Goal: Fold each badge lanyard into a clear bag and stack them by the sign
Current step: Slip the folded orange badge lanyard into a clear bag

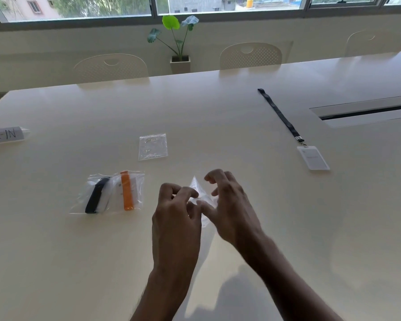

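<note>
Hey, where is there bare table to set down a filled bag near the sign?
The table is bare between the sign and the flat bag, and from the sign down to the filled bags. More room lies between the flat bag and the lanyard. It is crowded where the left hand and right hand grip the held bag.

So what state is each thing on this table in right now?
Held clear bag: empty, pinched by left hand and right hand.
Spare clear bag: empty, lying flat.
Black lanyard bag: filled, lying flat.
Orange lanyard bag: filled, beside it.
Loose lanyard: unfolded, stretched out, badge attached.
</note>
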